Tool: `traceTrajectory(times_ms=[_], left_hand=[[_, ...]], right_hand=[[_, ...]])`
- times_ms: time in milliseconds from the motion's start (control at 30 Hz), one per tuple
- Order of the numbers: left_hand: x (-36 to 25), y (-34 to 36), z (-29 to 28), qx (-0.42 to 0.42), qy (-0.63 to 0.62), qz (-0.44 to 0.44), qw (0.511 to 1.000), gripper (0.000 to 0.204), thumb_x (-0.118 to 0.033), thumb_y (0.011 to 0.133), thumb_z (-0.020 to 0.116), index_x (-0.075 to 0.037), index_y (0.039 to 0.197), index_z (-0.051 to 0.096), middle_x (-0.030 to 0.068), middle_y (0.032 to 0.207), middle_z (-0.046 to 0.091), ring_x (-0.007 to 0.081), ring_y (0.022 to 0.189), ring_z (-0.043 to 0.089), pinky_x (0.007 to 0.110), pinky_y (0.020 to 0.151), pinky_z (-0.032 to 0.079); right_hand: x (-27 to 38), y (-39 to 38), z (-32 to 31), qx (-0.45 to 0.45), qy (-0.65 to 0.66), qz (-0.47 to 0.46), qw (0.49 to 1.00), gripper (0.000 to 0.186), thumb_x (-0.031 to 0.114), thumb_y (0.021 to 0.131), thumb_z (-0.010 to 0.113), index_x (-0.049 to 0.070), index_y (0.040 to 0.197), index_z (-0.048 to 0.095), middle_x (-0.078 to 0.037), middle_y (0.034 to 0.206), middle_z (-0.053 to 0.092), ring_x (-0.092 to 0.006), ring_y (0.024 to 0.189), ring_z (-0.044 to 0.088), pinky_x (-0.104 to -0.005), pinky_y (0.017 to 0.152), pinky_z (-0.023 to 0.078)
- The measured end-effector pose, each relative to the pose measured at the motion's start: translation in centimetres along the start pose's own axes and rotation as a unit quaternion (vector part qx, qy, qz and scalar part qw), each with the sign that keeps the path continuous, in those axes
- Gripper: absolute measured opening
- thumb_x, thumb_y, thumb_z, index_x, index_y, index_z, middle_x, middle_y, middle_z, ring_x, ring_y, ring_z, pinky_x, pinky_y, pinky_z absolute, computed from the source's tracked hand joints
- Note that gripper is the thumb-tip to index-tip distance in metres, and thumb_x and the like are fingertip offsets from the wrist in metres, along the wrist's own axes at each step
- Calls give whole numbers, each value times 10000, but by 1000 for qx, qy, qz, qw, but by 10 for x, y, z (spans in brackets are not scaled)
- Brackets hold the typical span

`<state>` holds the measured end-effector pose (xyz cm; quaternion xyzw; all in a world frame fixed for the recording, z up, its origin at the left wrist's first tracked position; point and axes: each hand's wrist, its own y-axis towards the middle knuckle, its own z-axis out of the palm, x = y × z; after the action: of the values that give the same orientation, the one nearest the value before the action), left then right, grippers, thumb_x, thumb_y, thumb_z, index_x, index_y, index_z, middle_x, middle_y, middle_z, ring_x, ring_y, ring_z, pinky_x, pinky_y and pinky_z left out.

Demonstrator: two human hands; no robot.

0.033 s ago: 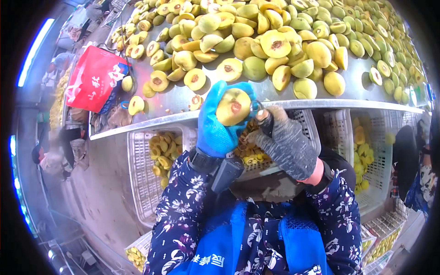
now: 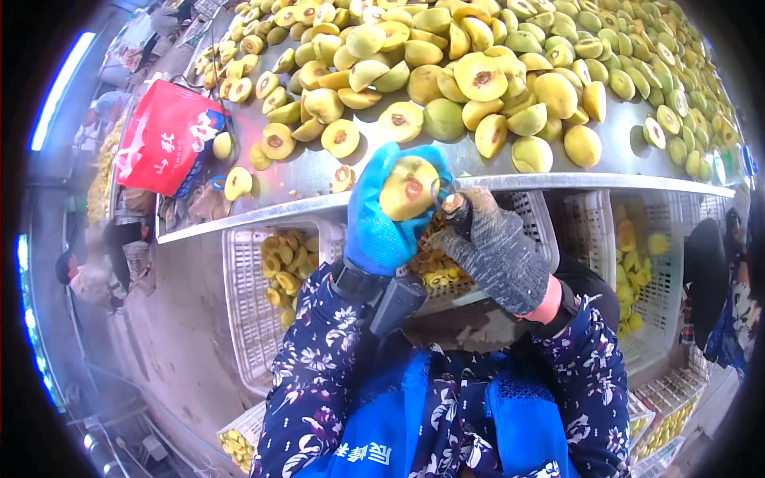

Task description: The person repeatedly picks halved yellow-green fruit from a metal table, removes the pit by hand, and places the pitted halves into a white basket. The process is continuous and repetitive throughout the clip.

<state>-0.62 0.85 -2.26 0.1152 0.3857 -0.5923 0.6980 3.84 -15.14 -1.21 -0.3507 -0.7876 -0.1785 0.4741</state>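
My left hand [image 2: 381, 225], in a blue glove, is wrapped round a yellow peach half [image 2: 408, 187], cut face up with a reddish pit cavity. My right hand [image 2: 498, 251], in a grey knitted glove, grips a small looped metal tool [image 2: 451, 199] whose loop is at the fruit's right edge. Just beyond both hands lies a steel table [image 2: 295, 205] heaped with peach halves [image 2: 478, 76], several showing red centres. Under the table edge, partly hidden by my hands, is a crate of cut pieces [image 2: 442, 277].
A red bag [image 2: 163, 137] rests on the table's left end. White crates with fruit [image 2: 288, 271] stand below at left and right [image 2: 633, 303]. Further crates [image 2: 669, 414] sit low at the right. Co-workers [image 2: 96, 275] appear at the far left and right [image 2: 721, 334].
My left hand and the peach half have shifted very slightly to the right. My right hand and the tool have moved only a little.
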Motion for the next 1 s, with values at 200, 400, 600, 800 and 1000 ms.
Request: traceTrajectory(times_ms=[200, 400, 600, 800, 1000], left_hand=[[11, -4, -4, 61, 84, 88, 991, 360, -235, 1013, 530, 54, 1225, 545, 164, 1211, 587, 236, 1035, 599, 365, 890, 517], [13, -2, -5, 13, 210, 127, 969, 421, -324, 1005, 490, 48, 1186, 565, 178, 1166, 630, 285, 1051, 625, 386, 896, 516], [19, 0, -6, 32, 288, 186, 939, 273, -226, 987, 532, 31, 1004, 621, 141, 1042, 650, 271, 949, 618, 379, 848, 480], [16, -1, -5, 70, 472, 284, 831, 332, -293, 986, 533, 25, 1020, 619, 131, 1013, 643, 262, 921, 607, 367, 818, 474], [17, -3, -1, 8, 400, 229, 887, 415, -380, 969, 547, 17, 1067, 613, 129, 958, 635, 252, 898, 610, 361, 795, 476]], right_hand=[[-4, 1, 10, -22, -2, -22, 1000, 341, 254, 921, 632, 44, 1168, 525, -236, 963, 653, -433, 905, 631, -498, 739, 504], [-16, 3, 16, -20, -66, -34, 997, 374, 285, 929, 603, 75, 1216, 486, -245, 983, 661, -457, 915, 630, -548, 765, 493], [-24, -1, 22, -31, -86, -29, 995, 299, 246, 931, 574, 83, 1170, 496, -230, 939, 670, -449, 908, 636, -541, 772, 501], [-25, 1, 25, -29, -36, -5, 999, 283, 204, 915, 588, 76, 1151, 501, -232, 925, 669, -455, 904, 633, -542, 746, 505], [-21, 3, 26, -22, 32, -20, 999, 313, 154, 886, 615, 74, 1163, 494, -241, 927, 665, -468, 911, 626, -552, 736, 496]])
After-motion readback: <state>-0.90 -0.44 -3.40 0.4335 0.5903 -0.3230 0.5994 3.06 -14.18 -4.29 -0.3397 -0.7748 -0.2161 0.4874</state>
